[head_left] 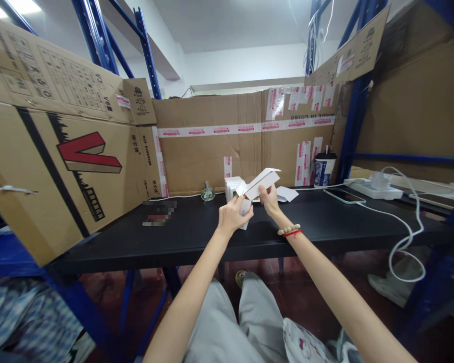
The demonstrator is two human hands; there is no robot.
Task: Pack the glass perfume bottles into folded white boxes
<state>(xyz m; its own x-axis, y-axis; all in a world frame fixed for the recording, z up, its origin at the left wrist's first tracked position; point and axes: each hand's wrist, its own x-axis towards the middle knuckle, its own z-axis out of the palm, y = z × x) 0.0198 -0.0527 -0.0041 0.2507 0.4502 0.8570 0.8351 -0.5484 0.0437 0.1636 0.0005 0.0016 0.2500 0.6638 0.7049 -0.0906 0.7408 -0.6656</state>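
Above the black table, both hands grip a white folded-card carton with its flaps standing out. My left hand closes on its lower left part, fingers and thumb pinching the card. On the right side, my right hand pinches the carton's long panel between thumb and fingers. Just behind my left hand stand several white card pieces or small boxes, partly hidden. Another folded white card piece lies behind my right hand. A small clear glass bottle with greenish contents stands to the left.
The black table is backed by a taped cardboard wall. A large carton stands left. At right are a lidded paper cup, a phone, a power strip and a white cable hanging over the edge.
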